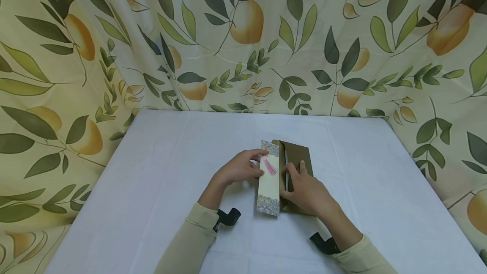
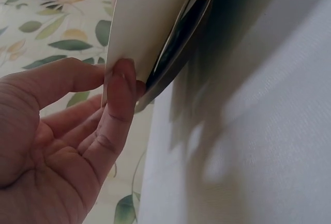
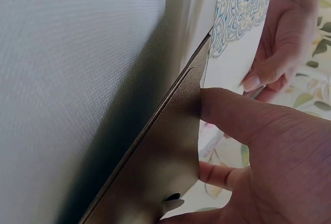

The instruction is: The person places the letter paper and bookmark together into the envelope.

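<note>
A cream card with blue-grey lace-patterned ends and a pink tassel stands slightly raised, partly over the open side of a brown envelope. My left hand pinches the card's left edge between thumb and fingers. In the left wrist view the card's plain back shows beside the dark gap of the envelope. With my right hand I hold the envelope at its opening; in the right wrist view fingers meet the brown panel's edge. How far the card sits inside is hidden.
A white cloth covers the table. Behind and beside it hangs a curtain printed with leaves and fruit. Black wrist-worn cameras sit on the left wrist and the right wrist.
</note>
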